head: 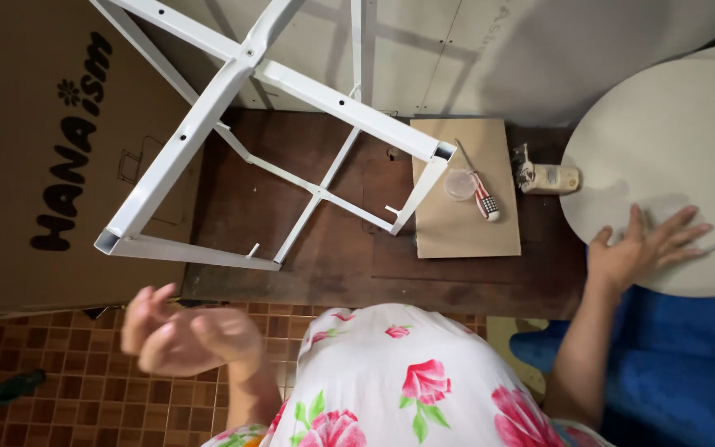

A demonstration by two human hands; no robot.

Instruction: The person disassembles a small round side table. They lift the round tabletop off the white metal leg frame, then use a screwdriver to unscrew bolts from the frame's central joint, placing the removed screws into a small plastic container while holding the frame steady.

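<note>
The round board (664, 149) leans at the right end of the dark wooden bench (308, 265), and the right hand (639, 248) lies flat on it, fingers spread. The left hand (184, 335) hangs blurred, loosely open, holding nothing, below the white metal frame (208, 116). A screwdriver (480, 189) lies on cardboard (465, 232).

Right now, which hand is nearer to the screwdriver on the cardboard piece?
The right hand. It rests flat on the round board, to the right of the screwdriver. The left hand is raised over the tiled floor, far down-left of the tool.
</note>
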